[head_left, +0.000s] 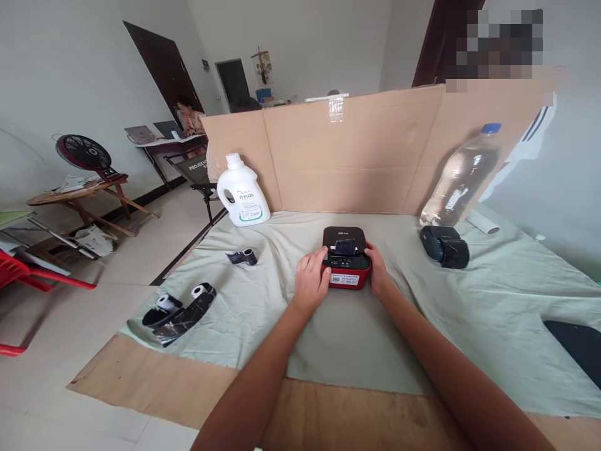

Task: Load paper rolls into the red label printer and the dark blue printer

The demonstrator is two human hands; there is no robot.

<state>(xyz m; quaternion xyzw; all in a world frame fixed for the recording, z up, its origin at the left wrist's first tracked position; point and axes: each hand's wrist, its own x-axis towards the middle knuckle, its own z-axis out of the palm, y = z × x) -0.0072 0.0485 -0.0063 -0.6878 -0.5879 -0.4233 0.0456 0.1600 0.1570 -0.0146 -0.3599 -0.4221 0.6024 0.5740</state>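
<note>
A small black-and-red label printer (347, 264) rests on the green cloth in front of me. A short dark strip (346, 246) lies over the slot on its top, and a white printed sticker is on its front face. Against the printer's left side is my left hand (312, 275), its thumb near the front corner and its fingers along the upper edge. My right hand (378, 270) clasps the opposite side, with some fingers hidden behind the casing. Between them the two hands hold the printer, which sits flat.
Left of the printer lie a small dark roll (248, 256) and a black holder (178, 319) with white-cored rolls. A white jug (244, 195) and a large clear bottle (462, 178) stand before the cardboard screen (347, 166). A black device (444, 247) sits right. Two people are beyond.
</note>
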